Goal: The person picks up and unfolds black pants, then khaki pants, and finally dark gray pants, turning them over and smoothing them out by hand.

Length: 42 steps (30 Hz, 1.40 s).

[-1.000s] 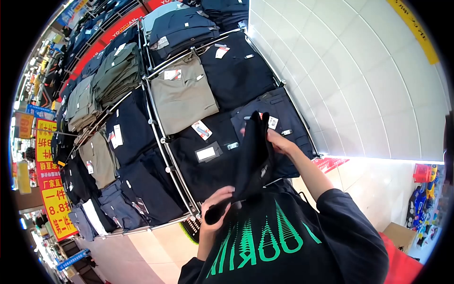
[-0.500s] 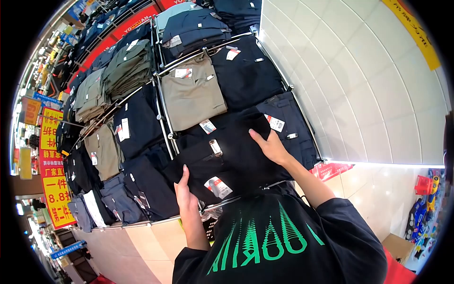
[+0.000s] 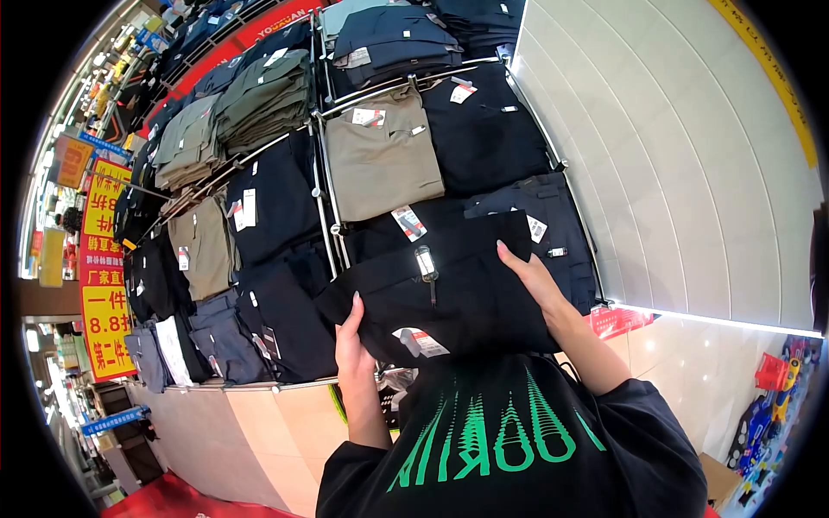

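Observation:
A folded pair of black trousers, with a metal-looking clip tag and a white-and-red paper tag, is held up in front of my chest. My left hand grips its left edge, thumb on top and fingers hidden beneath. At the right edge my right hand holds it the same way, with the thumb over the cloth. Just behind it lies another black folded pair with a paper tag, beside dark navy trousers on the rack.
Khaki trousers and black trousers lie on the shelf above. More folded stacks fill the rack to the left, near a yellow-and-red sign. A white panel stands at the right. A cardboard box sits on the floor.
The held black trousers have come up off the rack toward me, showing more of the black pair behind. The camera view has shifted, so the rack appears further right.

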Each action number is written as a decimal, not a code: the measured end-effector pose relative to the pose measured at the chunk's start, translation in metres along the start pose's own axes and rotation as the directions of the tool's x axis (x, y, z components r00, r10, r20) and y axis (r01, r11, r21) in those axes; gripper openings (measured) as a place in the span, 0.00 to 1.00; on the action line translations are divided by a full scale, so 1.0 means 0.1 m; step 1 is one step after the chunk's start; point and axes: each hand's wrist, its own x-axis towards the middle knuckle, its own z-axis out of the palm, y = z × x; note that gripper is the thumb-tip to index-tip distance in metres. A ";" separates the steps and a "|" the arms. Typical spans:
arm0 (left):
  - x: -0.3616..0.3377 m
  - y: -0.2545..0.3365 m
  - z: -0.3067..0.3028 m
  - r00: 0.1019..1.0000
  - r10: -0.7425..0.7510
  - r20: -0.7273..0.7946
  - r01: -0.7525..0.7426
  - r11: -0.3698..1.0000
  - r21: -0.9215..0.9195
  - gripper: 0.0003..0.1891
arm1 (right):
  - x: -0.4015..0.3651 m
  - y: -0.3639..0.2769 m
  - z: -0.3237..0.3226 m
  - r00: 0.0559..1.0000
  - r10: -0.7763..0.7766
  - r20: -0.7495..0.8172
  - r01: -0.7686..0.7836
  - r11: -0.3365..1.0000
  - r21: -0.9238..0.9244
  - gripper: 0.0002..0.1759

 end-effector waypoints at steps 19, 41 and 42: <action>1.45 -0.90 -0.06 0.593 0.515 0.619 0.155 0.682 -0.715 0.22 | -0.49 0.46 1.05 -0.112 -0.175 0.978 0.817 -0.577 -0.010 0.24; 1.63 -0.83 -0.04 0.615 0.540 0.575 0.169 0.621 -0.765 0.24 | -0.60 0.49 1.02 -0.002 -0.197 0.980 0.857 -0.506 -0.100 0.26; 1.60 -0.80 -0.03 0.616 0.535 0.578 0.168 0.628 -0.760 0.24 | -0.60 0.49 1.01 -0.014 -0.203 0.979 0.865 -0.494 -0.091 0.26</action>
